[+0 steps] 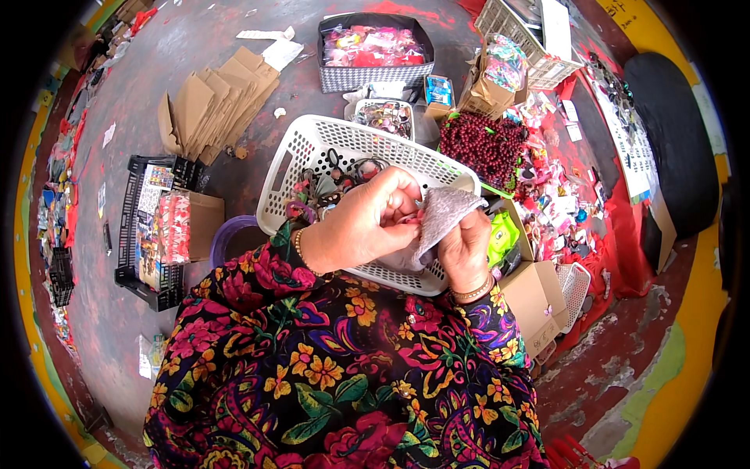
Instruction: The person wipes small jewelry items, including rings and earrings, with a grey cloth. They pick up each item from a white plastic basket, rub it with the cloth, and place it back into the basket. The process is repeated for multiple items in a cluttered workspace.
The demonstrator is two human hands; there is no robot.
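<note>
My left hand (361,225) is closed in a pinch at the edge of a grey cloth piece (447,215). Something small and reddish shows by its fingertips, too little of it visible to name. On the other side, my right hand (466,250) grips the same cloth, which drapes over its fingers. Both hands are above a white perforated plastic basket (437,162). Inside the basket lie dark hair ties (337,166) and other small accessories, partly covered by my left hand. More greyish cloth seems to lie beneath my hands, but its extent is hidden.
Beyond the basket stand a small white tray (408,117) and a dark-rimmed bin (375,78) of pink packets. Dark red beads (480,148) are heaped at right, near an open cardboard box (537,301). A black crate (166,301), purple tub (222,244) and folded cardboard (211,102) are left.
</note>
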